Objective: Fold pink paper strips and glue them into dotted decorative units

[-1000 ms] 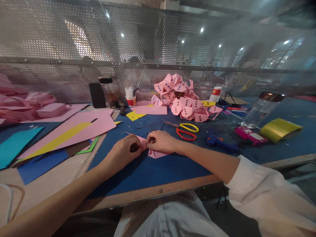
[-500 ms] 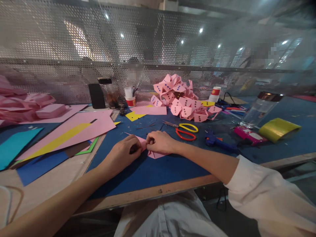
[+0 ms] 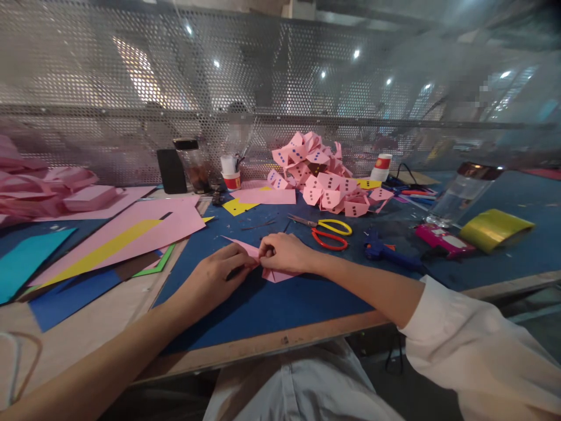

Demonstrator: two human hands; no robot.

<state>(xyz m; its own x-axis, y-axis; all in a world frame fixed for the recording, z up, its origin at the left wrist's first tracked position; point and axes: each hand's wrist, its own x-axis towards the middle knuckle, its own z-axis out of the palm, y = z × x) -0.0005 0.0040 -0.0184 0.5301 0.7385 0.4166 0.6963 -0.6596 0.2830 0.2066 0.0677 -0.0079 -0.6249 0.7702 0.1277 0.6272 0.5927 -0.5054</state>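
A piece of folded pink paper (image 3: 280, 275) lies on the blue mat (image 3: 245, 318) near the table's front edge. My right hand (image 3: 283, 252) pinches it at the middle, fingers curled and covering part of it. From the left, my left hand (image 3: 223, 269) holds the paper between thumb and fingers, close to the right fingertips. One pointed pink end sticks out behind the left fingers. Just beyond my right hand lie scissors (image 3: 331, 240) with one yellow and one red handle. A blue glue gun (image 3: 388, 251) rests to their right.
A heap of dotted pink paper pieces (image 3: 313, 166) stands at the back. Coloured sheets (image 3: 131, 234) and folded pink paper (image 3: 87, 193) lie at left. Paper cups (image 3: 381, 166), a dark-lidded jar (image 3: 197, 169), a clear bottle (image 3: 462, 196) and a yellow roll (image 3: 495, 230) stand around.
My left hand's fingers have straightened and shifted slightly right along the paper toward my right hand. The right hand has stayed nearly still.
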